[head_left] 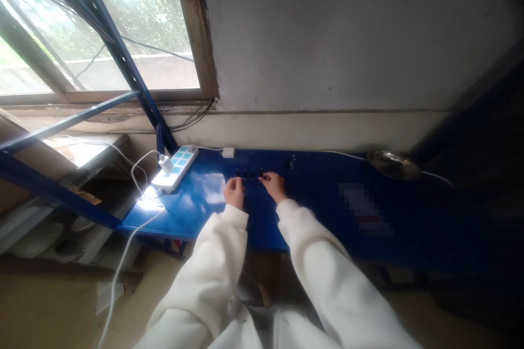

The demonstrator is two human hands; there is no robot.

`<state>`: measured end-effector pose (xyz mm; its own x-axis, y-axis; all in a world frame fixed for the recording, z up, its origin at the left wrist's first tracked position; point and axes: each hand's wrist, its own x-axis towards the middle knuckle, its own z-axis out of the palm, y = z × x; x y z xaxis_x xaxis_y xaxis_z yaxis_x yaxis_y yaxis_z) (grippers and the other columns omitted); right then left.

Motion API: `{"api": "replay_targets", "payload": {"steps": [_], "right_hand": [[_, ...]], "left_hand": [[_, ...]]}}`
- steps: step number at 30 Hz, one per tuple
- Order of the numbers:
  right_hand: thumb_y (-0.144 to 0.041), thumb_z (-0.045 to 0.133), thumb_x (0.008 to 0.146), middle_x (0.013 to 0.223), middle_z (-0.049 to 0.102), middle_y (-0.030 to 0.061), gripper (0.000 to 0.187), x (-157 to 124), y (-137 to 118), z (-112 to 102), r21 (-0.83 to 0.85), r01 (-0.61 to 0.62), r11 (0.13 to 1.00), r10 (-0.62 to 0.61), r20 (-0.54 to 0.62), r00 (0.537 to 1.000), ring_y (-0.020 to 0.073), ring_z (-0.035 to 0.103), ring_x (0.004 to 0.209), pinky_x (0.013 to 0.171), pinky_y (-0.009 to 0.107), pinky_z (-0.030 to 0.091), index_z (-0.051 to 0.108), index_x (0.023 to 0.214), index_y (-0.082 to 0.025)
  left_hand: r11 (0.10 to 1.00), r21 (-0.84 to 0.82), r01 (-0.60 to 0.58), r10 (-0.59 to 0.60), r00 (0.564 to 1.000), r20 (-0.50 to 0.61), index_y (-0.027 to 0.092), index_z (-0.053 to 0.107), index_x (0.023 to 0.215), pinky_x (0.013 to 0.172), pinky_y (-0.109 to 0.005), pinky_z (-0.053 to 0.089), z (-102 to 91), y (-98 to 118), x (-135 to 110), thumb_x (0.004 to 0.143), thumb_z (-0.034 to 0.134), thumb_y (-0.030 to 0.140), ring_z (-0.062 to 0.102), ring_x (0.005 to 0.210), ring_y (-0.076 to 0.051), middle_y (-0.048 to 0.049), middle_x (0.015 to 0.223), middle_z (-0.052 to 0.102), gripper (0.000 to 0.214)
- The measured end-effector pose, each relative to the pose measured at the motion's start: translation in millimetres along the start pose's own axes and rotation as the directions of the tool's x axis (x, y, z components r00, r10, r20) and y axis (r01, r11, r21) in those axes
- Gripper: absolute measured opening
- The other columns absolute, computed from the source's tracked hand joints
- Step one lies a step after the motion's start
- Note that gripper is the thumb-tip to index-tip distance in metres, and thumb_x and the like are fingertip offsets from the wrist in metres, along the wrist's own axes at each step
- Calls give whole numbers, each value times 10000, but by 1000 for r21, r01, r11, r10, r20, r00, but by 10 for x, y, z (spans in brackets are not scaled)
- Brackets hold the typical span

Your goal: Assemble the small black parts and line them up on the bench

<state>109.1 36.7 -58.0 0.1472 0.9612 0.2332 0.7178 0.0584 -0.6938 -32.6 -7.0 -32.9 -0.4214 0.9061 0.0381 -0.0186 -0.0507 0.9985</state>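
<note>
My left hand (234, 192) is over the blue table, its fingers drawn together in a pinch; whatever they hold, if anything, is too small to make out. Just beyond its fingertips, several small black pieces (252, 175) stand in a short row on the tabletop. At the right end of that row, my right hand (275, 185) has thumb and fingers closed at a small black piece (262, 170). The exact kind of these pieces is too small to tell. Both arms wear white sleeves.
On the blue table (262, 218) lie a white power strip (174, 169) with a plugged-in charger (166, 164), a white adapter (228, 152), small loose bits (292, 161) and a round metal dish (393, 165). A white cable (118, 267) hangs at the left, beside a blue metal frame (118, 54).
</note>
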Motion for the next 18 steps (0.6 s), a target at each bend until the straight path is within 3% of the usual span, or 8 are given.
{"api": "replay_targets", "payload": {"steps": [13, 18], "right_hand": [[-295, 612, 713, 717, 637, 11, 141, -13, -26, -46, -29, 31, 999, -31, 11, 999, 146, 586, 692, 678, 264, 427, 658, 802, -196], [-272, 570, 726, 733, 654, 27, 167, -99, 37, -160, 77, 33, 996, -31, -19, 999, 145, 596, 686, 697, 273, 460, 652, 836, -178]], "left_hand": [[1000, 7, 5, -5, 1000, -14, 138, 601, 745, 377, -178, 347, -23, -2, 6, 735, 536, 324, 428, 375, -59, 46, 481, 492, 197], [1000, 11, 1, -1, 1000, -11, 143, 598, 744, 379, -176, 341, -16, -20, 24, 735, 535, 342, 427, 384, -61, 48, 486, 489, 209]]}}
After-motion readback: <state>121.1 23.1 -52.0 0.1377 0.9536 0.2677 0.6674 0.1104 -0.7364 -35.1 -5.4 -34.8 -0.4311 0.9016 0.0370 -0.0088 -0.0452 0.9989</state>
